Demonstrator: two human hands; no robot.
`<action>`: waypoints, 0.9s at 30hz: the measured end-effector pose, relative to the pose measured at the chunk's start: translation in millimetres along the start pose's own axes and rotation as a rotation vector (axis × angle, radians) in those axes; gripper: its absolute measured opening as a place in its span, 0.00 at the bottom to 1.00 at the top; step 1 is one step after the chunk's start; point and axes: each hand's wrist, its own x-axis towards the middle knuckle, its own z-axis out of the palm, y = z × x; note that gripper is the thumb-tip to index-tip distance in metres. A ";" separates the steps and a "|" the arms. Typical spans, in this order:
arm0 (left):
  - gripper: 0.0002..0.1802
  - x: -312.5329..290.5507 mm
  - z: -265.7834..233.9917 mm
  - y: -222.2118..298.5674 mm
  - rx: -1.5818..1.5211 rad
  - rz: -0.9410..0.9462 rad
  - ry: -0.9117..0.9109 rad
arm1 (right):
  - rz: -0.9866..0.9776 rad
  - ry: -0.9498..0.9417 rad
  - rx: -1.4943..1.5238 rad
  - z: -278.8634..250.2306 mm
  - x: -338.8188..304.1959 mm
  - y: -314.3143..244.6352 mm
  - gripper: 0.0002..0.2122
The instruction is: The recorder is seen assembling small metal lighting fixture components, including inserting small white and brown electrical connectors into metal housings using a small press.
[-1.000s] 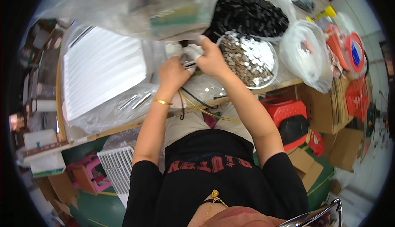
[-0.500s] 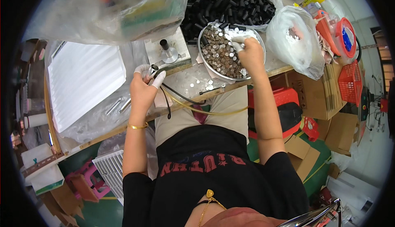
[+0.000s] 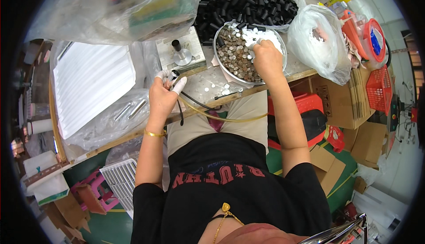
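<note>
Bowl [image 3: 279, 45]: round metal, on worktop [image 3: 212, 84] right of centre; holds brownish small discs w/ white ones at far side.
Right hand [image 3: 264, 58]: inside bowl, fingers curled down into the discs; fingertips buried, can't tell if pinching one.
Left hand [image 3: 163, 94]: closed round a small dark nozzle-like tool [image 3: 174, 75], white finger cots on fingertips; black hose [image 3: 195, 102] and yellowish tube [image 3: 221, 118] run from it over worktop edge.
Hard to make out: exact kind of tool, mostly covered by fingers; metal rods inside clear bag [image 3: 110, 115] blurred by plastic; contents of white bag [image 3: 318, 40] unclear.
Nearby: grey block w/ upright black post [image 3: 179, 51] just behind left hand; heap of black tubes [image 3: 248, 0] behind bowl; loose white discs scattered on worktop betw. hands.
Vs 0.5 s ago: both hands in much the same spots, right hand slightly deeper in bowl; 1 s ago both hands were together near the block.
</note>
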 end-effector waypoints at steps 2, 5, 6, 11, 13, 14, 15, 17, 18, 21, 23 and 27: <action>0.26 0.2 -2.1 1.6 0.051 0.004 0.045 | 0.001 -0.024 0.004 0.8 1.7 -0.1 0.12; 0.23 12.5 -1.7 -14.7 0.124 0.085 0.101 | -0.089 0.057 0.105 0.0 5.4 4.2 0.09; 0.22 19.4 -0.7 -23.9 0.352 0.275 0.151 | -0.003 0.043 0.247 -7.8 5.3 -0.6 0.07; 0.23 37.7 6.9 7.0 0.532 0.471 0.173 | 0.191 -0.068 1.074 -24.6 13.4 -54.3 0.07; 0.25 43.1 7.6 7.5 0.602 0.462 0.115 | 0.201 -0.148 1.396 -24.0 18.4 -87.8 0.07; 0.24 43.8 6.0 7.1 0.647 0.416 0.073 | 0.215 -0.171 1.411 -29.8 23.2 -103.6 0.07; 0.24 43.8 5.3 7.0 0.651 0.412 0.082 | 0.231 -0.195 1.424 -36.8 28.1 -116.2 0.07; 0.22 43.0 5.9 8.9 0.621 0.405 0.047 | 0.230 -0.182 1.390 -32.1 40.8 -123.5 0.08; 0.25 42.9 7.6 6.4 0.594 0.425 0.072 | 0.150 -0.106 1.291 -22.9 48.9 -123.5 0.08; 0.18 44.2 8.2 -1.1 0.584 0.437 0.088 | 0.184 -0.166 1.179 -35.1 58.8 -132.7 0.11; 0.18 45.0 8.2 -0.9 0.576 0.440 0.096 | 0.175 -0.227 1.188 -32.9 64.3 -131.9 0.13; 0.16 45.0 7.1 1.9 0.550 0.438 0.099 | 0.136 -0.111 1.047 -24.8 67.2 -133.7 0.11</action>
